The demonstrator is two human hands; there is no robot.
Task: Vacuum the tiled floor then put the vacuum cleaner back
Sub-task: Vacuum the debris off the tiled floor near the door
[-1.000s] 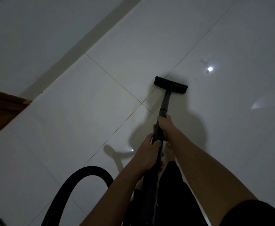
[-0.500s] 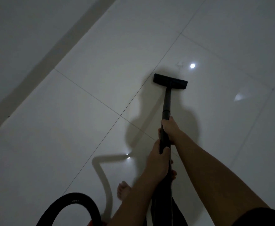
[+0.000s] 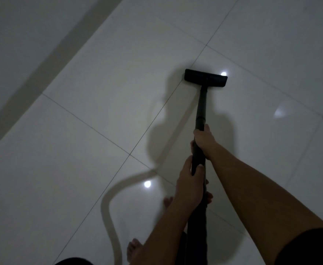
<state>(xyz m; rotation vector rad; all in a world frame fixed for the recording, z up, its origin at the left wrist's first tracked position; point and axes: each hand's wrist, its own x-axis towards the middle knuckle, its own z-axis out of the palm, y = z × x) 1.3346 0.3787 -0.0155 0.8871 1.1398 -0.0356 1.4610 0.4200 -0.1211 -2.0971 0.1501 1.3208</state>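
A black vacuum wand (image 3: 201, 106) runs from my hands down to a flat black floor head (image 3: 205, 78) that lies on the glossy white tiled floor (image 3: 91, 150). My right hand (image 3: 204, 139) grips the wand higher up, just below its collar. My left hand (image 3: 190, 185) grips the wand lower down, closer to my body. The lower wand and hose start (image 3: 197, 236) disappear between my arms. The vacuum's body is out of view.
A pale wall with a grey skirting strip (image 3: 42, 67) runs diagonally at the upper left. My bare feet (image 3: 134, 249) stand on the tiles at the bottom centre. Bright light reflections (image 3: 147, 184) and a curved hose shadow (image 3: 109, 217) lie on the floor.
The view has swung right and the floor head has moved forward over the tiles. The black hose loop and the wooden edge at the left have left the frame. Both hands keep their grip.
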